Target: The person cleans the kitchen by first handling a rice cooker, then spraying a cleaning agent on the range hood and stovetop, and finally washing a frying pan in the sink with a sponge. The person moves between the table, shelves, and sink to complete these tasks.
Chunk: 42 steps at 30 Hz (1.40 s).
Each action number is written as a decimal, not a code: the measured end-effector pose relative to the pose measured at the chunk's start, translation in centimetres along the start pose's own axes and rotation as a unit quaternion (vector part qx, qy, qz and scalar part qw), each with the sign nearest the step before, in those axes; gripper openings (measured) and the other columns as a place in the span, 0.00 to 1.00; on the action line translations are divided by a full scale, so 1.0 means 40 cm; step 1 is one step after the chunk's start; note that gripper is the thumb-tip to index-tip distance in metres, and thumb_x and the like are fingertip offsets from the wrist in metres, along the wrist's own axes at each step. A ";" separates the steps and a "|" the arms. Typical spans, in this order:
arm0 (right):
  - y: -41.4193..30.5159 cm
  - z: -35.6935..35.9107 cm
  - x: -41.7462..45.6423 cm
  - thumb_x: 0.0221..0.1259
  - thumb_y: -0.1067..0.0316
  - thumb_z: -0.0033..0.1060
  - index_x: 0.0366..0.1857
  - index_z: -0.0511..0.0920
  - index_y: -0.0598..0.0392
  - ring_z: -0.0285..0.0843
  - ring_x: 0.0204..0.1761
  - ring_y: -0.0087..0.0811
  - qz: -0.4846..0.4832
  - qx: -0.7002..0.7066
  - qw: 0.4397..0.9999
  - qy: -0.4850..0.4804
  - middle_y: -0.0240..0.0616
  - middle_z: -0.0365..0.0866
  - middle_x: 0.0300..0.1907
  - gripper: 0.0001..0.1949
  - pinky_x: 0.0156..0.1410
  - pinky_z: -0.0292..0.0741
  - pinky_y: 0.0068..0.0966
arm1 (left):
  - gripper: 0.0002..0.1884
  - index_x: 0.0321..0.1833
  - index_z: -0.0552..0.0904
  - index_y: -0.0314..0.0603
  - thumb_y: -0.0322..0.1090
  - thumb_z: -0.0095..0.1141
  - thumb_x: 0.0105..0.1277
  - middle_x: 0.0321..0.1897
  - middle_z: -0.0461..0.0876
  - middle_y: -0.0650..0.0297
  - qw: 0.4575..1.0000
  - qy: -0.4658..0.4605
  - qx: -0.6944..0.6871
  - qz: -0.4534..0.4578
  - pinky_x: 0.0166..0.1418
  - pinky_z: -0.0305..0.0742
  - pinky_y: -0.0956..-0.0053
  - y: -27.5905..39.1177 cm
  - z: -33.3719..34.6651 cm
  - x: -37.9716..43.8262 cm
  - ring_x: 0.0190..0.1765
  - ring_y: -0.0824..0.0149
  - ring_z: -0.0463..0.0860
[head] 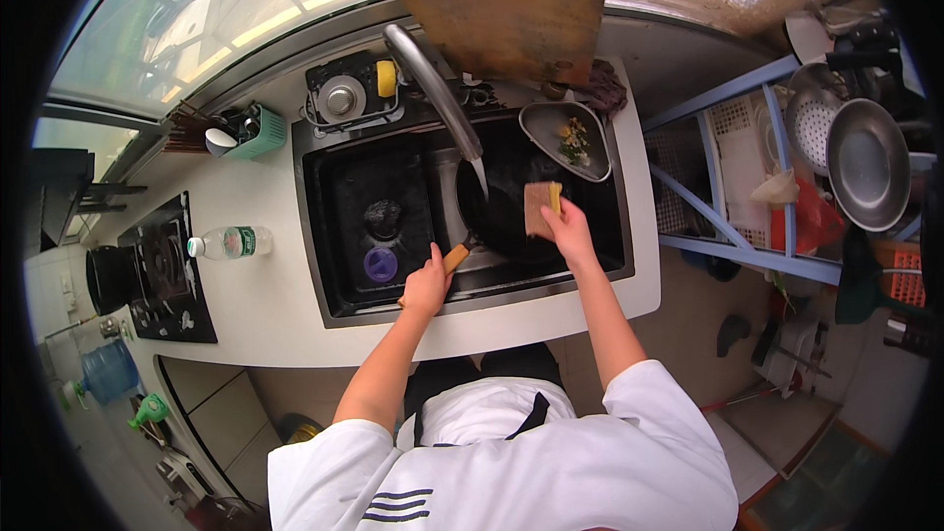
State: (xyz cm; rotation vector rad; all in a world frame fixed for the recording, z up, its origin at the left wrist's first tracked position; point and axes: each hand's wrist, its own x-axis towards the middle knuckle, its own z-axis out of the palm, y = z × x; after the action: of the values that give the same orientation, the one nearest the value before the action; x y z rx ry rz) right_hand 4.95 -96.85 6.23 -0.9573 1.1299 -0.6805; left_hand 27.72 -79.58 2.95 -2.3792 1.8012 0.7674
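Note:
My left hand (426, 286) grips the wooden handle (456, 258) of a black wok (501, 225), which rests in the right part of a dark double sink (318, 251). Water runs from the curved metal faucet (435, 92) into the wok. Held in my right hand (571, 232) is a scouring sponge (542, 208), brownish on one face and yellow on the other. It is over the wok's right side; whether it touches the wok I cannot tell. A purple round strainer or lid (380, 264) lies in the left basin near the drain (383, 219).
A drain basket (527, 118) with food scraps sits at the sink's back right corner. Behind the faucet leans a large wooden cutting board (509, 7). A plastic bottle (230, 243) lies on the left counter, near a green utensil basket (258, 134) and a gas stove (166, 273).

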 end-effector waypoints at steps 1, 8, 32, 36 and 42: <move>-0.020 0.017 0.055 0.65 0.70 0.57 0.53 0.73 0.65 0.79 0.44 0.22 -0.038 -0.040 0.998 -0.009 0.36 0.81 0.44 0.16 0.49 0.75 0.21 | 0.37 0.69 0.59 0.30 0.44 0.58 0.63 0.35 0.82 0.53 1.000 -0.007 -0.005 -0.006 0.35 0.80 0.62 0.002 -0.007 0.000 0.32 0.53 0.84; -0.139 0.239 0.344 0.62 0.68 0.59 0.46 0.77 0.67 0.79 0.39 0.22 -0.149 -0.128 0.980 -0.030 0.39 0.84 0.37 0.14 0.45 0.74 0.23 | 0.37 0.69 0.60 0.31 0.44 0.59 0.62 0.32 0.81 0.55 1.000 0.018 -0.007 -0.005 0.34 0.78 0.64 -0.016 0.013 -0.006 0.31 0.55 0.83; 0.404 0.071 0.304 0.47 0.74 0.57 0.41 0.82 0.51 0.80 0.43 0.44 -0.138 -0.613 0.776 -0.051 0.42 0.79 0.41 0.14 0.44 0.79 0.39 | 0.37 0.67 0.63 0.29 0.44 0.61 0.61 0.32 0.80 0.58 1.000 0.010 0.022 -0.007 0.32 0.78 0.68 0.004 -0.002 0.014 0.28 0.59 0.83; 0.362 0.042 0.241 0.50 0.74 0.54 0.49 0.78 0.50 0.81 0.42 0.43 -0.188 -0.645 0.730 -0.126 0.40 0.79 0.40 0.18 0.45 0.80 0.36 | 0.37 0.67 0.63 0.29 0.45 0.61 0.60 0.30 0.79 0.60 0.999 0.024 0.043 0.000 0.31 0.78 0.69 0.002 0.008 0.019 0.28 0.63 0.82; 0.350 0.155 0.261 0.53 0.74 0.52 0.51 0.75 0.54 0.81 0.40 0.47 -0.195 -0.595 0.760 -0.176 0.47 0.78 0.43 0.18 0.43 0.80 0.37 | 0.37 0.67 0.63 0.29 0.44 0.62 0.59 0.32 0.80 0.60 0.999 0.011 0.048 -0.008 0.33 0.78 0.69 0.010 0.005 0.022 0.29 0.62 0.82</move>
State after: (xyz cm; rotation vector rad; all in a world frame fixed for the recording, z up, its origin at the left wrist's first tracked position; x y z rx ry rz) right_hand 13.87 -97.67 -10.00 -2.3524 0.9559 0.0286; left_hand 27.46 -80.42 2.52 -2.3468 1.7831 0.6402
